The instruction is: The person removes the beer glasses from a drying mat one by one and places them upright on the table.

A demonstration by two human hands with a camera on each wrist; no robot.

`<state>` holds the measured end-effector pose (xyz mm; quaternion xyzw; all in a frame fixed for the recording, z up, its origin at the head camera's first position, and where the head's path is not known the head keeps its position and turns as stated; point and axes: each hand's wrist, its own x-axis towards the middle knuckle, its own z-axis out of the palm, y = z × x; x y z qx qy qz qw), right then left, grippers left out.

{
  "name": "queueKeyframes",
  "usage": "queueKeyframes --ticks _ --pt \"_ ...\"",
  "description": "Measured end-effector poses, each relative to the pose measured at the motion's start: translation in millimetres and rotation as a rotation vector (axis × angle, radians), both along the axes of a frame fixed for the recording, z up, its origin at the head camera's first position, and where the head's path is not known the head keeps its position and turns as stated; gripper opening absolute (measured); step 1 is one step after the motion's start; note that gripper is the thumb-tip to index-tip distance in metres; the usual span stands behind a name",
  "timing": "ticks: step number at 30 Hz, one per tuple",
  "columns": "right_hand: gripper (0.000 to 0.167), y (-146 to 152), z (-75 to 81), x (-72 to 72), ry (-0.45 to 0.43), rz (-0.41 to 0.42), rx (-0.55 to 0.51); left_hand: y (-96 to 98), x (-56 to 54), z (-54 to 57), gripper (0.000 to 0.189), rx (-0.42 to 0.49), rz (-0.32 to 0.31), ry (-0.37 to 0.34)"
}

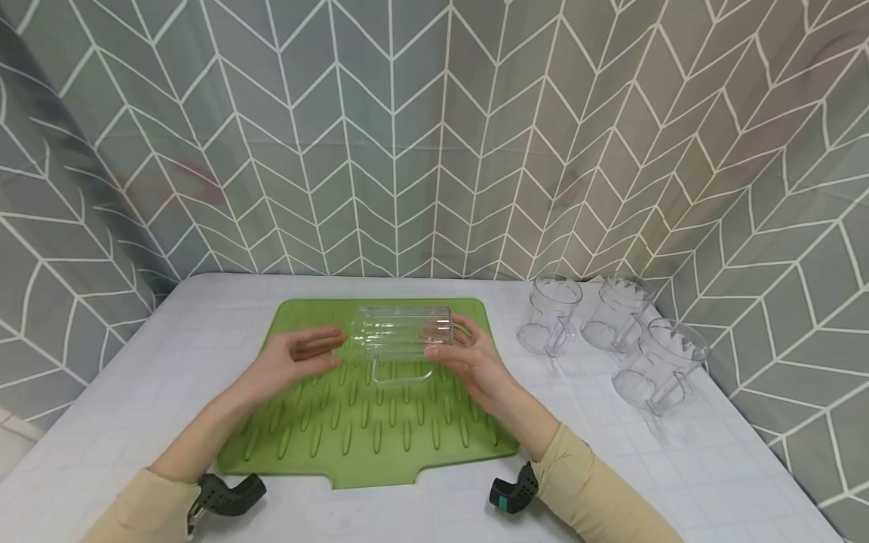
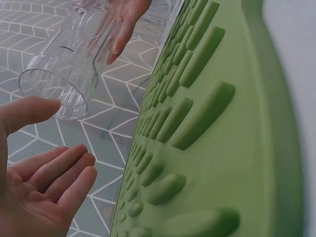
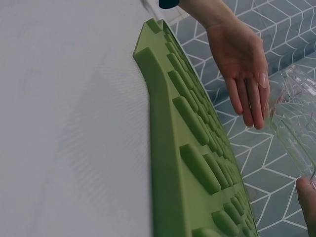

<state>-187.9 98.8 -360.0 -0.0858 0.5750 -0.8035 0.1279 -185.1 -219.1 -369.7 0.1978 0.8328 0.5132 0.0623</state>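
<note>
A clear mug [image 1: 400, 332] lies sideways in the air above the green ridged mat [image 1: 373, 467], its handle toward me. My right hand [image 1: 471, 362] grips one end of it, thumb on the near side and fingers behind. At the other end, my left hand [image 1: 299, 358] is held with fingers extended and apart from the thumb, just short of the mug's rim. The left wrist view shows the mug's round opening [image 2: 53, 94] facing the left hand [image 2: 49, 182], with a gap between them. Only the right thumb [image 3: 307, 200] shows of that hand in the right wrist view.
Three more clear mugs stand upright on the white table at the right: one at the left [image 1: 550, 313], one behind [image 1: 616, 313], one nearer me [image 1: 660, 366]. A patterned curtain [image 1: 421, 151] rises behind the table and along both sides.
</note>
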Motion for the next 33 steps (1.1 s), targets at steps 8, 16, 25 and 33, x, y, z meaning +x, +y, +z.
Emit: queueKeyframes --ticks 8,16,25,33 --pt "0.086 -0.2 1.7 1.6 0.005 0.005 0.009 5.7 3.6 0.5 0.063 -0.006 -0.011 -0.013" --pt "0.078 -1.3 0.7 2.0 0.016 0.009 0.004 8.7 5.4 -0.7 0.066 -0.012 -0.021 -0.05" --pt "0.074 -2.4 2.9 4.6 0.031 0.042 0.02 10.1 6.6 -2.5 0.064 -0.011 -0.028 -0.062" --pt "0.078 -3.0 4.7 6.6 0.044 0.068 0.039 12.3 7.3 -3.5 0.062 -0.029 -0.037 -0.065"
